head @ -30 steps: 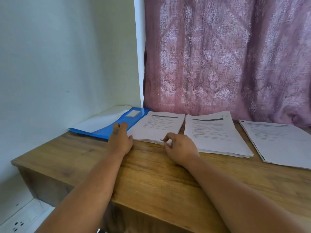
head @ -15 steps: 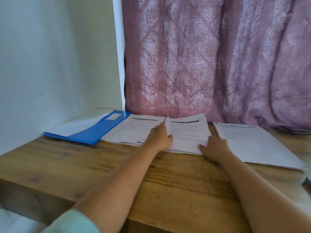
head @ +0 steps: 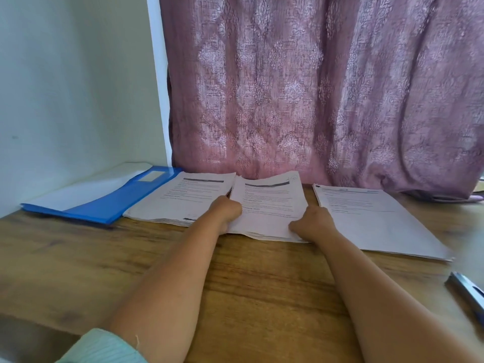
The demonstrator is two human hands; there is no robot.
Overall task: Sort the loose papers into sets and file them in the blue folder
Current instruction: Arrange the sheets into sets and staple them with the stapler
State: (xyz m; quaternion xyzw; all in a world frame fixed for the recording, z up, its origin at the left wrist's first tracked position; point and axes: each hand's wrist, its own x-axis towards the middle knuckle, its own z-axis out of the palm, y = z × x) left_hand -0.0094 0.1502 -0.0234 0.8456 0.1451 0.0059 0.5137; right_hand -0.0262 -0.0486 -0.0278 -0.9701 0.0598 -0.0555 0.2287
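Three stacks of printed papers lie side by side at the back of the wooden table (head: 251,289). The middle stack (head: 269,203) is gripped at both near corners: my left hand (head: 225,212) holds its left edge, my right hand (head: 313,224) its right edge, and its front edge is slightly raised. The left stack (head: 180,200) lies flat and overlaps the blue folder (head: 104,205), which lies at the far left with a white sheet on it. The right stack (head: 374,218) lies untouched.
A pink patterned curtain (head: 314,87) hangs right behind the papers. A white wall (head: 65,87) closes the left side. A blue and silver pen (head: 468,292) lies near the table's right edge. Bare wood spreads in front of the stacks.
Both hands have moved right, from the left stack and folder edge to the middle stack, and now grip its two near corners. The camera has turned right too.
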